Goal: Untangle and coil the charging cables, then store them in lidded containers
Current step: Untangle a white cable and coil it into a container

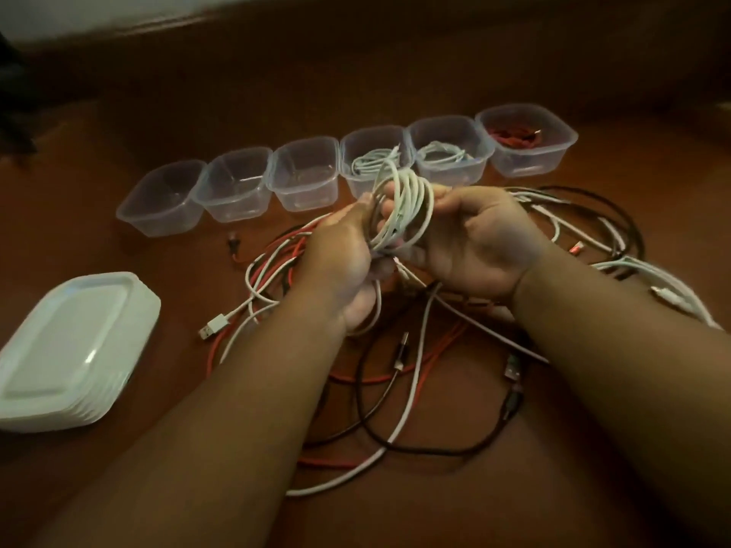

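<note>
Both bare forearms reaching forward, converging at centre, left hand (340,247) back up with fingers curled, right hand (470,247) palm toward camera, fingers curled, hands nearly touching

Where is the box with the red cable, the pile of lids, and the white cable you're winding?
box with the red cable (563,137): head view, on its right rim.
pile of lids (75,334): head view, top lid's flat middle.
white cable coil (411,193): head view, loops between both hands.
</note>
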Motion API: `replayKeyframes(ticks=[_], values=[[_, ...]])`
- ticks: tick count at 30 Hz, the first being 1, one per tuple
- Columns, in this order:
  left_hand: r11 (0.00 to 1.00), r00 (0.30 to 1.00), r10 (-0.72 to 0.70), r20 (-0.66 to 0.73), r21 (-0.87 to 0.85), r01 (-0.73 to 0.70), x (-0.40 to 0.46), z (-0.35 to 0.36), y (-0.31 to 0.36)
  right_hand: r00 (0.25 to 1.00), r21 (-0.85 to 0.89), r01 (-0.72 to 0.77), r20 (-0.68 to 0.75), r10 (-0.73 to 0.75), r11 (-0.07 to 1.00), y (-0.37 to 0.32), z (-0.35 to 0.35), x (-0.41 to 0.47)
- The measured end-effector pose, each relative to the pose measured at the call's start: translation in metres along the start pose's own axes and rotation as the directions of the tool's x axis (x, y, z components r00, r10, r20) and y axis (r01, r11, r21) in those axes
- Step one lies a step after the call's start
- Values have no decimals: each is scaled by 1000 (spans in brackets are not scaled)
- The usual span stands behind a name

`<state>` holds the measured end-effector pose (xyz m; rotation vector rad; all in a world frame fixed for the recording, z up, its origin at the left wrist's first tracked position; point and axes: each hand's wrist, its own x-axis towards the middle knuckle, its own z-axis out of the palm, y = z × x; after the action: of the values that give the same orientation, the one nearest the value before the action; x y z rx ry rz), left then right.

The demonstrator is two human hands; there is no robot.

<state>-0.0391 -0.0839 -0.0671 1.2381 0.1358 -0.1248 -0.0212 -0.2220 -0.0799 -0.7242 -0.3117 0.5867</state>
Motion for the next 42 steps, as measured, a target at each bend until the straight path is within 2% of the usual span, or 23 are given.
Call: replayKeyframes(ticks=[4,9,11,13,15,16,17,18,21,22,23,25,27,31,34,36,38,42], values=[[998,999,-38,34,60,36,3,-1,-5,998,-157,28,-55,-37,987,3,-4,3],[998,1000,-1,27,62,-1,3,-2,-8,984,-369,97,-105,-145,925,6,0,1],[996,1000,4,27,83,-6,0,-2,-7,963,-576,130,-121,-241,807,9,3,0],[997,999,2,42,80,-5,-7,0,-4,927,-778,164,-89,-365,606,12,5,-2],[995,999,30,36,98,-34,-10,1,-2,880,-887,171,-58,-472,429,13,8,-4],[990,998,60,22,129,-62,-10,0,-2,869,-912,152,-60,-491,381,11,8,-5],[979,995,105,-2,178,-102,-9,-1,-3,875,-916,129,-75,-478,379,11,10,-6],[954,985,171,-27,254,-159,-5,-4,-6,891,-898,108,-102,-441,426,10,11,-7],[792,913,405,-44,516,-327,1,-10,-11,942,-747,70,-168,-290,661,8,17,-9],[735,883,468,-35,571,-366,2,-12,-12,945,-725,51,-188,-268,687,8,18,-10],[694,858,512,-22,599,-399,2,-12,-12,939,-753,29,-205,-276,658,9,18,-11],[658,833,553,3,612,-438,2,-13,-12,916,-874,6,-190,-353,486,11,19,-11],[665,834,551,10,599,-447,2,-12,-13,890,-930,-15,-180,-419,367,14,21,-10],[763,884,467,-3,507,-401,-2,-6,-15,852,-963,-126,-229,-471,239,11,22,-10],[823,916,402,4,436,-363,-5,-4,-13,843,-972,-132,-214,-493,196,6,25,-11],[834,919,393,24,412,-367,-6,-5,-10,839,-970,-111,-209,-502,217,5,25,-11],[836,912,409,39,386,-391,-5,-6,-7,842,-954,-92,-227,-490,284,7,23,-10],[870,908,420,2,283,-403,-4,-8,-5,872,-861,-1,-250,-420,509,6,20,-9]])
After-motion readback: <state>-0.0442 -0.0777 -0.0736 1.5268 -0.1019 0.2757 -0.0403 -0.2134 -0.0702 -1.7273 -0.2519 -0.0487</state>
